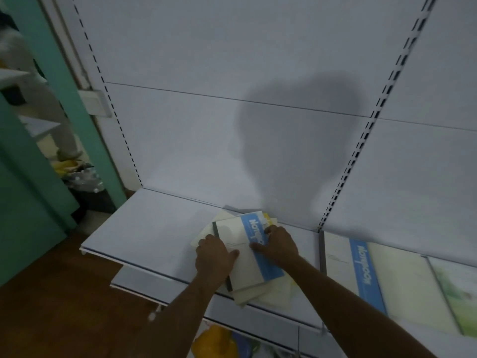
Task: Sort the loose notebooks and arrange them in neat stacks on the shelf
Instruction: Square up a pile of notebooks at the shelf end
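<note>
On top of the messy pile my two hands meet over one notebook (242, 257), white with a blue band down its right side and a dark spine strip on the left. My left hand (213, 257) lies over the spine edge, fingers curled down on the cover and thumb stretched across the white part. My right hand (277, 245) presses on the blue band, fingers bent over its far end and thumb pointing toward my left one; both hands are closed onto this notebook, holding it against the pile. Beneath it the pile of loose notebooks (260, 293) fans out crookedly, pale cream and yellowish covers poking from the near and far sides, some corners overhanging the front lip. All of it rests on the white shelf (144, 233), bare to the left. Past a grey divider to my right, a second blue-banded notebook (361, 270) lies flat beside a pale green notebook (407, 285). Lower down, something yellow (216, 339) shows, too blurred to name.
</note>
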A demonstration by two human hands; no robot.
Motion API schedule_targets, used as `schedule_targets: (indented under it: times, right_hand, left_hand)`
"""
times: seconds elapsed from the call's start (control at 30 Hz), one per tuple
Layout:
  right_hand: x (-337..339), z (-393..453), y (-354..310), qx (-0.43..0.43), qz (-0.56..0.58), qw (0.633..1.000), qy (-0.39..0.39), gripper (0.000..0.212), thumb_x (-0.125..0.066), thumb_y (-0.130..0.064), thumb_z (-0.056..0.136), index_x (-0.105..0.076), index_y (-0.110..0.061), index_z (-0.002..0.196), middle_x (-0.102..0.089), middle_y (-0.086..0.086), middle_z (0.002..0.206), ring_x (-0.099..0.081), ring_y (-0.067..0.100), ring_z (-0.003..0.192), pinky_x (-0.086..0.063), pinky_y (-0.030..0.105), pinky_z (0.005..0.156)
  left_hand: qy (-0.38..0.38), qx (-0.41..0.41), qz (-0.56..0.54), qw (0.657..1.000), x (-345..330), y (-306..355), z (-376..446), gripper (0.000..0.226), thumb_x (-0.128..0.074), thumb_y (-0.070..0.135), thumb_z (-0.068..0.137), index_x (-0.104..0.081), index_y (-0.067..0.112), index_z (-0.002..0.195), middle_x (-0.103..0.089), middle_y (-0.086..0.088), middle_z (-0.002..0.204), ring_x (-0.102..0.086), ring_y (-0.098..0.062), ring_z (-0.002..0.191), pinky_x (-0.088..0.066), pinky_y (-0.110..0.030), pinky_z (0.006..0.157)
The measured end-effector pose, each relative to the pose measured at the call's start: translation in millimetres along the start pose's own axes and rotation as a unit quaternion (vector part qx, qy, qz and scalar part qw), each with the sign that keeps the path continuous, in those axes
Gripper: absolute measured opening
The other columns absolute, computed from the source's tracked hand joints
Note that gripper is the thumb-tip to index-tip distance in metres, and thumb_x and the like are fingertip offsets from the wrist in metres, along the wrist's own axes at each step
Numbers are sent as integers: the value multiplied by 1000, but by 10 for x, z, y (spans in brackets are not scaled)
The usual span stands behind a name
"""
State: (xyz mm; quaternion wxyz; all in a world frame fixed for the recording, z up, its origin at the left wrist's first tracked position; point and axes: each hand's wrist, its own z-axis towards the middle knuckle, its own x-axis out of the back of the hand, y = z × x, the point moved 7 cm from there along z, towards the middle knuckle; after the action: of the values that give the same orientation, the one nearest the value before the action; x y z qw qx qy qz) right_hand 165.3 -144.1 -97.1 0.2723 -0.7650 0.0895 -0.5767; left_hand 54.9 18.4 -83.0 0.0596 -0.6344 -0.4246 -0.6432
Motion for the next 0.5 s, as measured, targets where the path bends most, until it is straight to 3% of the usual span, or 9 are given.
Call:
schedule_targets:
  times: [0.17,0.27,0.4,0.5]
  right_hand:
    - [-18,-49,-20,-7,29,999,32,72,-73,-50,72,-47,-15,130,-51,6,121,-54,22,111,-47,34,88]
    - [45,-48,50,-19,80,996,38,56,-74,-37,76,-51,-13,121,-59,7,118,-59,21,106,-48,32,85]
    - [237,-89,323,-68,186,979,44,37,-73,-25,79,-53,-15,108,-67,6,104,-66,16,81,-52,24,62]
    - [515,-125,648,-89,229,967,62,36,-71,-25,80,-55,-15,110,-64,-3,83,-61,5,62,-43,18,47]
  left_hand:
    - [-3,-4,-34,999,7,25,-23,64,-71,44,80,-43,6,123,-52,-13,123,-55,-27,113,-50,-36,87]
    - [3,-5,-65,998,17,88,-51,57,-70,35,83,-43,4,123,-52,-15,123,-55,-28,113,-49,-37,88]
    - [5,-4,-194,981,-37,342,-92,39,-65,14,87,-49,-1,119,-60,-20,120,-59,-31,109,-51,-37,90]
    - [-12,2,-290,957,-147,664,-178,39,-67,12,85,-50,4,119,-62,-16,119,-61,-28,105,-50,-31,86]
